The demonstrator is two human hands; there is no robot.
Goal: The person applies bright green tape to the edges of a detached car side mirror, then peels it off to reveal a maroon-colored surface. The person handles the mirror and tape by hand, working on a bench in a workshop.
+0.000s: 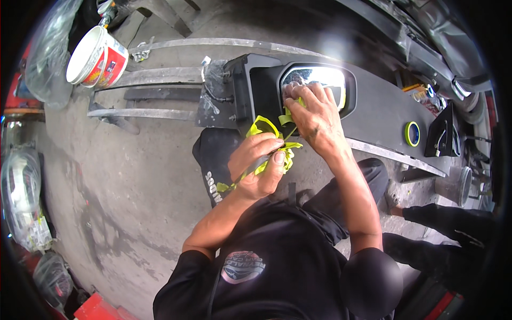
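My left hand (pixel 256 162) is closed around a crumpled wad of yellow-green masking tape (pixel 288 159), with loops sticking out above and below the fingers. A thin grey strip also shows across those fingers; what it is I cannot make out. My right hand (pixel 317 117) bends over the lower part of a vehicle side mirror (pixel 349 90) in a black housing. Yellow-green tape shows between its thumb and fingers, and a strip trails down toward the left hand. The fingertips are reflected in the bright mirror glass (pixel 320 76). The mirror's black mounting arm (pixel 244 88) extends to the left.
A metal-railed stand (pixel 160 76) carries the mirror and a dark panel (pixel 381 104). On the panel lie a tape roll (pixel 412 133) and a black triangular part (pixel 444 133). A white-and-red bucket (pixel 109 61) sits at far left. Another person's legs (pixel 442 221) are at right.
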